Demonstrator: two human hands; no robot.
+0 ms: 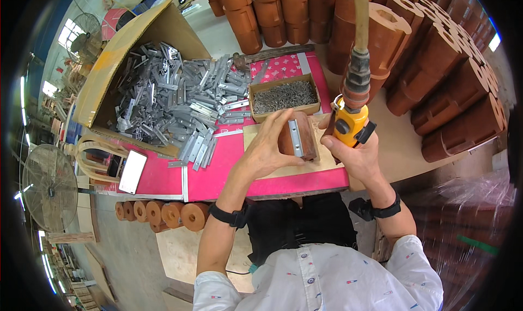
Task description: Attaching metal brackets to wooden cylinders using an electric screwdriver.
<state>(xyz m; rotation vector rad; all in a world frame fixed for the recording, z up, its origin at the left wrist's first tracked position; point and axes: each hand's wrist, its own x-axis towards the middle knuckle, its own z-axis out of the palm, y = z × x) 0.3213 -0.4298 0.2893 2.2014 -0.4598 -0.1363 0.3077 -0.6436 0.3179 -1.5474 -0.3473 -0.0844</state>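
Two hands: both are occupied at the pink-topped bench (218,183).
Left hand (267,147): clamped around a brown wooden block (305,139) with a metal bracket (295,138) laid on it.
Right hand (354,155): gripped around a yellow pneumatic tool (348,123), just beside the block.

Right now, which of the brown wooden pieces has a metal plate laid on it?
The wooden piece under the left hand on the pink bench, with a grey metal plate on top. The stacked ones behind carry none.
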